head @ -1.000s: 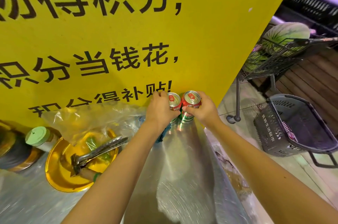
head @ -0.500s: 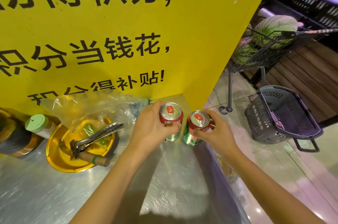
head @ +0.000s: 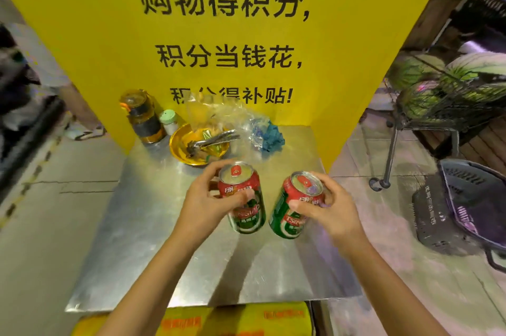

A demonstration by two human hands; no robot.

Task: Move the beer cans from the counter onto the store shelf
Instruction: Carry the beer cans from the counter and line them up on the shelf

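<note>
Now both hands grip a can each: left hand (head: pixel 202 207) round left can (head: pixel 245 198), right hand (head: pixel 331 212) round right can (head: pixel 294 207), tilted. Cans apart, above steel counter (head: pixel 131 226), w/ gold bowl (head: pixel 197 146) behind.

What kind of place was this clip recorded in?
Most likely a supermarket or grocery shop. A wire shopping cart loaded with watermelons stands at right, a plastic shopping basket sits on the floor beside it, and a yellow sign behind the metal counter advertises shopping points.
</note>
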